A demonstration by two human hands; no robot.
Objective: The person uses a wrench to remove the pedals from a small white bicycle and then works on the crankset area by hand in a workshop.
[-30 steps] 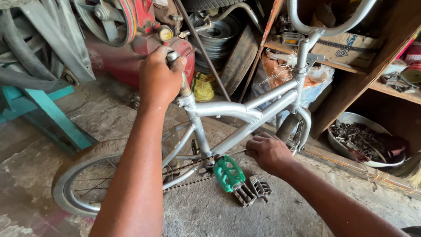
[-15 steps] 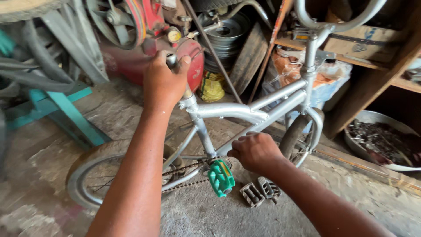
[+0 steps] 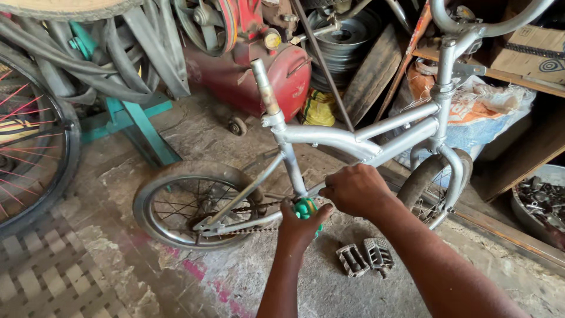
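Observation:
A small silver bicycle (image 3: 329, 138) stands on the concrete floor, its bare seat post (image 3: 263, 88) sticking up without a saddle. My left hand (image 3: 301, 227) grips the green pedal (image 3: 306, 209) low at the crank. My right hand (image 3: 354, 189) is closed around the frame's lower tube just above it. The rear wheel (image 3: 188, 203) is on the left and the front wheel (image 3: 435, 185) on the right. Two grey pedals (image 3: 365, 257) lie loose on the floor beside my right forearm.
A red air compressor tank (image 3: 253, 70) stands behind the bike. A teal stand (image 3: 132, 123) draped with tyres is at left, beside a large spoked wheel (image 3: 29, 135). Wooden shelves (image 3: 518, 76), a sack and a metal bowl of parts (image 3: 541, 203) fill the right.
My left hand let go of the seat post and dropped to the green pedal. The view pulled back and shifted left, showing more of the workshop.

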